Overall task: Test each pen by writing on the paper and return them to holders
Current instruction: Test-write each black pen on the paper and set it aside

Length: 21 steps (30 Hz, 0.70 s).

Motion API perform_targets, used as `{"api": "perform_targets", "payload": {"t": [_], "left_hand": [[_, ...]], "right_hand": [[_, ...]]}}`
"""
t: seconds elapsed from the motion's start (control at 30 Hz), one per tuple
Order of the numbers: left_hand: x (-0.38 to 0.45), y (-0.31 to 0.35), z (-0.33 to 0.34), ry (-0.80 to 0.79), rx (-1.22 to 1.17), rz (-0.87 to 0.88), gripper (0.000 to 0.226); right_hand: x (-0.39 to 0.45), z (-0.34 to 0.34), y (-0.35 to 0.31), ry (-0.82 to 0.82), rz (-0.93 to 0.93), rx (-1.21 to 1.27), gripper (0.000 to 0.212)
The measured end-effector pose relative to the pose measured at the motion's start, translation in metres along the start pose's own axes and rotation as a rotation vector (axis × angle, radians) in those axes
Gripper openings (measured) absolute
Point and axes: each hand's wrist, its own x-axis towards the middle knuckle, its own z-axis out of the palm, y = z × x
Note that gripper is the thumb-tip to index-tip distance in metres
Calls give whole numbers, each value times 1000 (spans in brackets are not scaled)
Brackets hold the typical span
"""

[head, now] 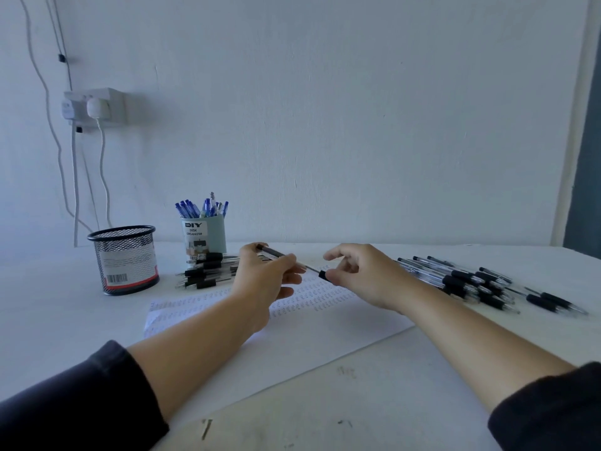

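My left hand [265, 275] grips a black pen [276, 253] by its barrel, held above the paper [325, 323]. My right hand [361, 275] pinches the pen's black cap [323, 275] at the tip end. The paper lies under both hands and carries rows of small scribbles. A black mesh holder [125, 258] stands at the left. A pale green holder [204, 236] behind it is filled with several blue pens.
Several black pens [208, 273] lie in a pile just left of my left hand. A larger spread of black pens [471, 281] lies at the right. A wall socket with plugs and hanging cables [94, 107] is at the upper left.
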Motion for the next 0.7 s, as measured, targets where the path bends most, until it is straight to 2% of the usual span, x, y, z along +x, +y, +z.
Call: {"api": "perform_targets", "payload": {"t": [0.07, 0.13, 0.23, 0.3, 0.4, 0.5, 0.6, 0.7], "left_hand": [[0, -1, 1, -18, -4, 7, 39], [0, -1, 1, -37, -7, 8, 38], [0, -1, 1, -65, 0, -20, 39], [1, -1, 0, -73, 19, -38, 40], [3, -2, 0, -78, 65, -47, 34], [4, -3, 1, -97, 108, -48, 26], [4, -3, 1, -99, 120, -50, 21], [5, -3, 0, -105, 131, -53, 17]], "right_hand": [[0, 2, 0, 5, -19, -15, 20], [1, 0, 1, 12, -17, -28, 5], [1, -7, 3, 95, 26, -112, 14], [2, -17, 9, 217, 132, -226, 16], [0, -39, 24, 401, 396, -420, 5], [-7, -59, 39, 492, 604, -537, 17], [-12, -70, 47, 470, 719, -515, 14], [-12, -69, 49, 407, 726, -516, 7]]}}
